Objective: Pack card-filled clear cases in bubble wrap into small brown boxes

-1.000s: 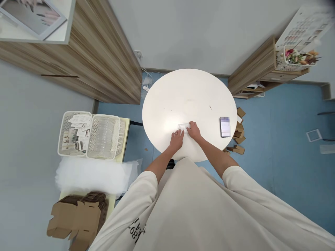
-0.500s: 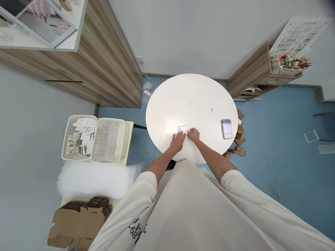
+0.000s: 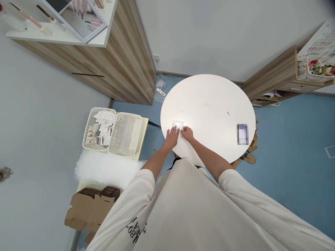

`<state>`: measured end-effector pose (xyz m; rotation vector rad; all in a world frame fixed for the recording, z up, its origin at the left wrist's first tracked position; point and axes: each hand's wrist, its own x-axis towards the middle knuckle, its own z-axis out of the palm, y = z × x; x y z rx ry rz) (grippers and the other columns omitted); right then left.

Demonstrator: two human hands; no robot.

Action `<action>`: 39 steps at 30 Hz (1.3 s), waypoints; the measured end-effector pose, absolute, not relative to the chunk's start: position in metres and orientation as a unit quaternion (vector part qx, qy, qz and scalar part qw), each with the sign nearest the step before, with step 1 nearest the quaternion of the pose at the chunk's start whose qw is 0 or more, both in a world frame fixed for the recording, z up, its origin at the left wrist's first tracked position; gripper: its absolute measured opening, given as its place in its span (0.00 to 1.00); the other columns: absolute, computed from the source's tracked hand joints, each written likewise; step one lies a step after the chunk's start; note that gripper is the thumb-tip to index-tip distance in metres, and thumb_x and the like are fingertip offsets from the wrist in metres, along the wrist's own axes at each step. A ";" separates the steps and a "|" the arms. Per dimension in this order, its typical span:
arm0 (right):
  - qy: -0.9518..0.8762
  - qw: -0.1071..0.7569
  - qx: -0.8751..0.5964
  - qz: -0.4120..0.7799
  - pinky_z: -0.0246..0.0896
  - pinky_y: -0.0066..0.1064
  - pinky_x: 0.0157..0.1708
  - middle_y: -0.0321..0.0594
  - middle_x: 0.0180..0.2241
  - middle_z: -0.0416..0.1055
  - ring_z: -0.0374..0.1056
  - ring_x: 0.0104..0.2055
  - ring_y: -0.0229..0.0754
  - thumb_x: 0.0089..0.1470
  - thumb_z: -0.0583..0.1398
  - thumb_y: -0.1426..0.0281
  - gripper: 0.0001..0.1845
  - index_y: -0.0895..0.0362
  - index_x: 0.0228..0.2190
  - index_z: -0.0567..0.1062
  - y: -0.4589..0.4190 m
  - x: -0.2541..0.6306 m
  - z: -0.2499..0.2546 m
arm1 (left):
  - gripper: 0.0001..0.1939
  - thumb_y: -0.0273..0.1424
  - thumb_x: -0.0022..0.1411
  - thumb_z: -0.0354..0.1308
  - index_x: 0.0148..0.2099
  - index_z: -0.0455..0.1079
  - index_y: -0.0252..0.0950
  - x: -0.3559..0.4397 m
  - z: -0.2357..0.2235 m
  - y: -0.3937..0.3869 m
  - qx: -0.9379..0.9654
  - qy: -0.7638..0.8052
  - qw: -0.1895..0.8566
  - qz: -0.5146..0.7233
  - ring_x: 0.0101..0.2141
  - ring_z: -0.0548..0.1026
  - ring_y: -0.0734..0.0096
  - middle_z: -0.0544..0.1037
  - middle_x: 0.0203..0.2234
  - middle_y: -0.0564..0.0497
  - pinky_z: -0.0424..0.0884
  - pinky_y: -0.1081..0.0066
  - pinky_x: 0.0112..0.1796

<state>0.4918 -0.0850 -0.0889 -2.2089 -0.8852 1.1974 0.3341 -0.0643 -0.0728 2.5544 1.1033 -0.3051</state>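
Observation:
On the round white table (image 3: 206, 90) lies a small white packet (image 3: 178, 123), flat, near the left front of the tabletop. My left hand (image 3: 172, 137) rests on its near left part with fingers spread. The fingers of my right hand (image 3: 187, 133) are curled and pinched at the packet's near right corner. What the packet contains cannot be seen.
A phone-like blurred device (image 3: 243, 134) lies at the table's right. To the left, a side table bears a basket of paper cards (image 3: 86, 134), a basket of clear plastic pieces (image 3: 138, 139), white wrapping sheets (image 3: 104, 167) and flat cardboard boxes (image 3: 83, 209). Cardboard pieces (image 3: 248, 158) lie at right.
The view has turned left, so the room appears shifted to the right. Both hands and the white packet have moved left across the tabletop.

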 end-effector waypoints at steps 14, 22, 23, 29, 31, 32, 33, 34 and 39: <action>-0.357 0.194 -0.832 0.377 0.64 0.35 0.55 0.47 0.56 0.70 0.70 0.54 0.45 0.60 0.56 0.67 0.23 0.56 0.56 0.71 -0.148 0.516 -0.046 | 0.38 0.23 0.61 0.47 0.74 0.51 0.34 0.340 -0.053 -0.085 0.880 0.426 0.203 -0.062 0.70 0.51 0.48 0.51 0.72 0.38 0.49 0.46 0.66; -0.423 0.181 -0.803 0.378 0.64 0.35 0.55 0.48 0.59 0.67 0.71 0.53 0.45 0.62 0.54 0.68 0.21 0.57 0.55 0.72 -0.204 0.508 -0.028 | 0.37 0.25 0.64 0.47 0.74 0.48 0.35 0.315 -0.034 -0.157 0.866 0.470 0.167 -0.023 0.69 0.52 0.49 0.53 0.71 0.37 0.51 0.46 0.65; -0.437 0.182 -0.797 0.374 0.64 0.35 0.55 0.48 0.59 0.67 0.71 0.52 0.45 0.62 0.54 0.68 0.21 0.57 0.54 0.72 -0.214 0.505 -0.029 | 0.36 0.26 0.65 0.48 0.74 0.47 0.36 0.310 -0.031 -0.168 0.863 0.476 0.166 -0.022 0.69 0.52 0.48 0.53 0.71 0.38 0.51 0.45 0.65; -0.510 0.187 -0.757 0.364 0.65 0.34 0.54 0.48 0.58 0.66 0.71 0.53 0.45 0.63 0.53 0.67 0.20 0.56 0.54 0.73 -0.275 0.480 -0.035 | 0.32 0.31 0.69 0.46 0.73 0.50 0.37 0.276 -0.021 -0.245 0.839 0.516 0.173 -0.021 0.70 0.51 0.48 0.51 0.71 0.38 0.52 0.46 0.65; -0.527 0.182 -0.743 0.370 0.66 0.34 0.53 0.49 0.59 0.65 0.70 0.53 0.45 0.64 0.53 0.67 0.20 0.56 0.54 0.73 -0.292 0.467 -0.035 | 0.31 0.32 0.70 0.45 0.73 0.50 0.36 0.262 -0.019 -0.271 0.830 0.528 0.179 -0.026 0.70 0.50 0.47 0.50 0.72 0.38 0.52 0.46 0.65; -0.535 0.179 -0.736 0.373 0.66 0.34 0.52 0.49 0.59 0.65 0.70 0.53 0.46 0.64 0.53 0.67 0.20 0.56 0.54 0.73 -0.298 0.460 -0.034 | 0.31 0.33 0.70 0.45 0.73 0.50 0.36 0.254 -0.019 -0.283 0.826 0.534 0.179 -0.029 0.70 0.50 0.47 0.50 0.72 0.38 0.52 0.45 0.65; -0.545 0.176 -0.728 0.376 0.66 0.34 0.51 0.49 0.59 0.65 0.70 0.53 0.45 0.64 0.53 0.67 0.19 0.56 0.54 0.73 -0.304 0.452 -0.032 | 0.31 0.33 0.70 0.45 0.73 0.50 0.36 0.246 -0.018 -0.294 0.822 0.541 0.178 -0.031 0.70 0.51 0.47 0.50 0.72 0.37 0.53 0.45 0.64; -0.556 0.174 -0.720 0.377 0.66 0.34 0.51 0.48 0.58 0.66 0.70 0.53 0.45 0.64 0.53 0.67 0.19 0.56 0.54 0.73 -0.308 0.444 -0.030 | 0.32 0.33 0.70 0.45 0.73 0.49 0.37 0.237 -0.016 -0.303 0.817 0.548 0.175 -0.031 0.70 0.51 0.47 0.50 0.72 0.37 0.53 0.45 0.64; -0.618 0.157 -0.679 0.362 0.63 0.34 0.56 0.47 0.56 0.68 0.69 0.54 0.45 0.63 0.55 0.69 0.17 0.55 0.51 0.75 -0.311 0.397 -0.017 | 0.30 0.33 0.70 0.45 0.72 0.52 0.35 0.184 -0.006 -0.338 0.785 0.600 0.155 -0.014 0.69 0.52 0.49 0.51 0.71 0.37 0.52 0.47 0.64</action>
